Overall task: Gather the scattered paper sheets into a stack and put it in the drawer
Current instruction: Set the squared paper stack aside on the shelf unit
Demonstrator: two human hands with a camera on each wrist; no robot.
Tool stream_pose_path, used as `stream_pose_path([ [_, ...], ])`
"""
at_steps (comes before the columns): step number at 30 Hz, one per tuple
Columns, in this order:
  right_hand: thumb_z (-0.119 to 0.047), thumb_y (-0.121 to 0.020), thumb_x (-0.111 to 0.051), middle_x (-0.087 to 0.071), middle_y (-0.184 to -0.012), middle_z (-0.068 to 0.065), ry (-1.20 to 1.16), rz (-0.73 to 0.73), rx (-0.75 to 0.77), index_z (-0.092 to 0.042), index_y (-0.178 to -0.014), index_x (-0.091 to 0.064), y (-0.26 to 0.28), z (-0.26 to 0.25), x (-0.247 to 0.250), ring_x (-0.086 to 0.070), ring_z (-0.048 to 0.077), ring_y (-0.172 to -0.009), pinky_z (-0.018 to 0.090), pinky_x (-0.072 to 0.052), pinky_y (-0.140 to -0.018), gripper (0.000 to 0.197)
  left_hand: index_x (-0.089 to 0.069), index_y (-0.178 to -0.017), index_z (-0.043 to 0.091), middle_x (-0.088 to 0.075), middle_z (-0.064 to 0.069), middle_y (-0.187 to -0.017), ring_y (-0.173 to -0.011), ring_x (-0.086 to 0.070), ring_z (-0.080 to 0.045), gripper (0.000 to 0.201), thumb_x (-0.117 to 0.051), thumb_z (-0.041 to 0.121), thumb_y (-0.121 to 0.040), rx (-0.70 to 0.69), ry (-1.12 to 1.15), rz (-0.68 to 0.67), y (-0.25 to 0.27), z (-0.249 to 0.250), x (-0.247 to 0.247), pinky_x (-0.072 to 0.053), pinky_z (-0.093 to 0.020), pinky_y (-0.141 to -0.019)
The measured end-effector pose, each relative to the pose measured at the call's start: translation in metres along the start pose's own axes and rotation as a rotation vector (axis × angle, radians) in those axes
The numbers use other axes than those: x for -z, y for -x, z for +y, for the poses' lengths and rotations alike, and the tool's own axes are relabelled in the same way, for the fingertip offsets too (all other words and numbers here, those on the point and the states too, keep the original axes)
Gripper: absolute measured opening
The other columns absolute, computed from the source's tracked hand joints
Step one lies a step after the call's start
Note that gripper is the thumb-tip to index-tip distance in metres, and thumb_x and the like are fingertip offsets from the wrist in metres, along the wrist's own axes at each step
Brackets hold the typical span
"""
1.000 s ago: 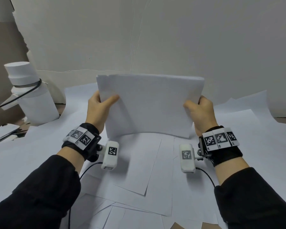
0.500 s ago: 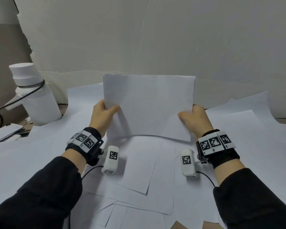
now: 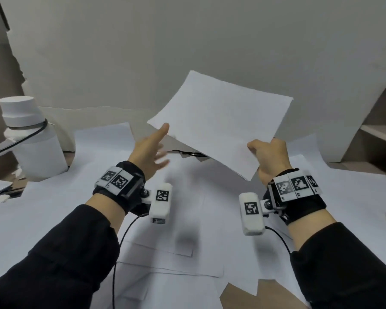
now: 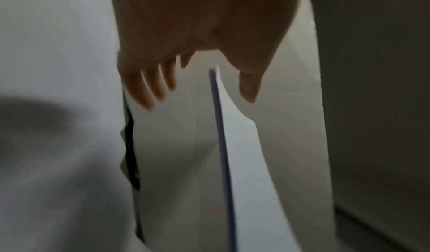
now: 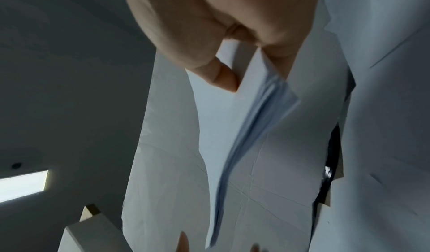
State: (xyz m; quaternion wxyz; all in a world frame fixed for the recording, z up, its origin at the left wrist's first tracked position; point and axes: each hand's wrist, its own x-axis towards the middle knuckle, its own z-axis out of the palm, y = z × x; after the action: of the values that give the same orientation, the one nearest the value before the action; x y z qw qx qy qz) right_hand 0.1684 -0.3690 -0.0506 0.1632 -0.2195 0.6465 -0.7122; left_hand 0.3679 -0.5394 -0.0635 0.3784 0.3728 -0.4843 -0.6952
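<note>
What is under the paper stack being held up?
The stack, held by the right hand, hangs above loose sheets covering the table. Below its left edge a dark gap with brown edges shows; what is inside cannot be seen. The left hand is open beside it.

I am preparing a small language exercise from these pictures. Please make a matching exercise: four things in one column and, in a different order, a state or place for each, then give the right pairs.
Things:
1. paper stack
2. left hand
3. right hand
4. white bottle

States or places:
A. stands at the far left, with a dark cable around it
B. fingers spread, holding nothing
C. held tilted in the air above the table
D. pinches a near corner of the sheets

Pairs: 1-C, 2-B, 3-D, 4-A
</note>
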Motion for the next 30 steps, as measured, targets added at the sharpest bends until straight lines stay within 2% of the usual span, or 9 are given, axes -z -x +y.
stream_pose_path([
  [2,0.001,-0.082,-0.056,-0.047,-0.097,0.005,-0.016,0.028,-0.06,0.022,-0.107,-0.049,0.01,-0.003,0.008,-0.037,0.019,-0.087,0.037,-0.026,-0.068,0.033,-0.042,-0.132,0.011,-0.059,-0.019,-0.129,-0.11,-0.068,-0.037,0.074,-0.08,0.05,-0.081,0.136,0.213,-0.202,0.022,0.0,-0.016,-0.056,-0.052,-0.094],
  [4,0.0,-0.075,-0.055,-0.039,-0.09,0.005,-0.036,0.011,-0.071,0.002,-0.094,-0.057,0.023,-0.006,0.012,-0.034,0.022,-0.083,0.038,-0.027,-0.069,0.019,-0.05,-0.12,0.008,-0.069,-0.019,-0.116,-0.097,-0.073,-0.037,0.052,-0.074,0.042,-0.089,0.129,0.275,-0.305,0.036,-0.004,-0.032,-0.059,-0.051,-0.088],
  [7,-0.001,-0.07,-0.052,-0.043,-0.086,0.005,-0.111,-0.001,-0.071,0.009,-0.095,-0.056,0.05,-0.011,0.021,-0.039,0.022,-0.076,0.038,-0.032,-0.068,0.028,-0.057,-0.109,0.004,-0.068,-0.014,-0.096,-0.075,-0.072,-0.03,0.013,-0.058,0.014,-0.1,0.02,0.276,-0.256,0.058,-0.01,-0.059,-0.062,-0.049,-0.08],
  [10,-0.001,-0.068,-0.051,-0.05,-0.089,0.006,-0.143,0.01,-0.052,-0.001,-0.093,-0.056,0.07,-0.01,0.042,-0.046,0.022,-0.079,0.039,-0.038,-0.068,0.025,-0.052,-0.108,0.005,-0.064,-0.013,-0.108,-0.083,-0.069,-0.031,0.031,-0.046,-0.014,-0.085,-0.122,0.211,-0.188,0.075,-0.021,-0.079,-0.063,-0.045,-0.073],
  [13,0.001,-0.07,-0.052,-0.052,-0.087,0.008,-0.145,0.02,-0.036,-0.008,-0.095,-0.056,0.098,-0.015,0.074,-0.049,0.024,-0.079,0.041,-0.042,-0.069,0.027,-0.05,-0.119,0.009,-0.059,-0.015,-0.126,-0.103,-0.066,-0.038,0.051,-0.046,-0.016,-0.074,-0.201,0.129,-0.212,0.098,-0.035,-0.096,-0.062,-0.054,-0.077],
  [17,0.0,-0.087,-0.055,-0.067,-0.082,0.006,-0.111,0.151,-0.006,-0.008,-0.092,-0.062,0.122,-0.024,0.137,-0.064,0.021,-0.072,0.032,-0.054,-0.063,0.012,-0.05,-0.114,0.02,-0.061,-0.013,-0.117,-0.089,-0.063,-0.028,0.048,-0.043,-0.017,-0.085,-0.264,0.133,-0.279,0.131,-0.053,-0.126,-0.062,-0.052,-0.078],
  [22,-0.004,-0.089,-0.056,-0.066,-0.079,0.006,-0.046,0.421,-0.049,-0.013,-0.088,-0.061,0.146,-0.028,0.244,-0.062,0.024,-0.069,0.03,-0.05,-0.057,0.01,-0.048,-0.13,0.011,-0.067,-0.01,-0.118,-0.098,-0.07,-0.031,0.052,-0.043,-0.018,-0.087,-0.142,0.118,-0.482,0.178,-0.083,-0.174,-0.063,-0.047,-0.075],
  [28,0.006,-0.086,-0.052,-0.051,-0.067,0.009,0.124,0.675,-0.096,-0.015,-0.073,-0.053,0.183,-0.017,0.355,-0.04,0.019,-0.047,0.018,-0.03,-0.04,0.024,-0.056,-0.085,-0.002,-0.068,-0.021,-0.093,-0.071,-0.072,-0.031,0.015,-0.06,-0.016,-0.088,0.049,-0.063,-0.707,0.231,-0.121,-0.238,-0.063,-0.033,-0.063],
  [30,0.008,-0.086,-0.052,-0.049,-0.068,0.011,0.111,0.743,-0.158,-0.012,-0.073,-0.05,0.191,-0.007,0.391,-0.041,0.02,-0.05,0.018,-0.031,-0.037,0.025,-0.059,-0.091,-0.006,-0.067,-0.024,-0.092,-0.07,-0.073,-0.032,0.007,-0.065,-0.01,-0.09,0.114,-0.069,-0.726,0.237,-0.135,-0.257,-0.063,-0.031,-0.062],
])
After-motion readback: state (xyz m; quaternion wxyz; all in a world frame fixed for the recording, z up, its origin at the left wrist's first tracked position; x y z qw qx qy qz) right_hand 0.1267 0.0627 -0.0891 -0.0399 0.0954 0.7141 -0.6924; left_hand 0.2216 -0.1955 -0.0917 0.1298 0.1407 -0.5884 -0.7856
